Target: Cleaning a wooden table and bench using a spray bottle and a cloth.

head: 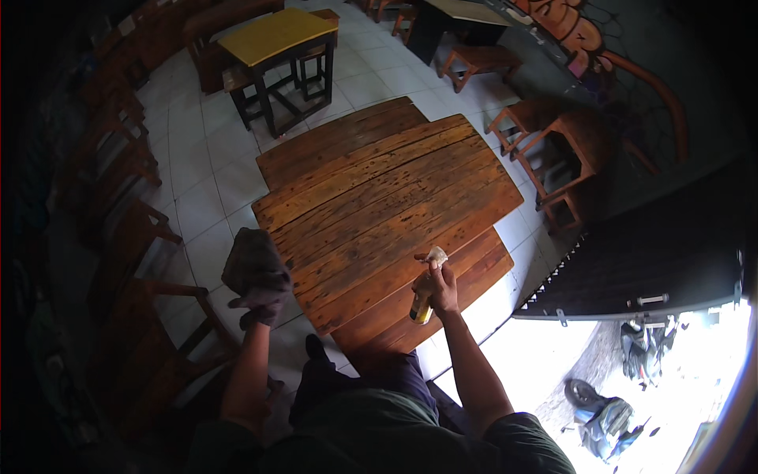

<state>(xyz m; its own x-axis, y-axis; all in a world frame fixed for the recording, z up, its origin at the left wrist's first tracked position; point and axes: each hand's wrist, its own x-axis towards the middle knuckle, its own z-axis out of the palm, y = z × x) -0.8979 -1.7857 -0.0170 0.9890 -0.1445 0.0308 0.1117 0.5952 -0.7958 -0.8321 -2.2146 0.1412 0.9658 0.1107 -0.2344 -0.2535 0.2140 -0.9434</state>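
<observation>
My right hand [443, 288] is wrapped around a spray bottle [421, 308] with a yellowish body and a pale trigger head. It is above the near edge of a wooden plank table [385, 195]. Off the table's left corner, my left hand [263, 303] wears a dark grey glove. A dark grey cloth [251, 258] appears bunched in that glove, though blur hides its exact shape. The tabletop is brown, with dark pits and cracks between the planks. One wooden bench [474, 263] runs along the near side, another bench [343, 135] along the far side.
A yellow-topped table [278, 35] stands beyond on the white tiled floor [195, 195]. Wooden stools [559, 154] line the right wall, and wooden chairs [148, 290] are close on my left. A partly raised dark shutter [645, 255] borders a bright opening with a parked motorcycle [607, 420].
</observation>
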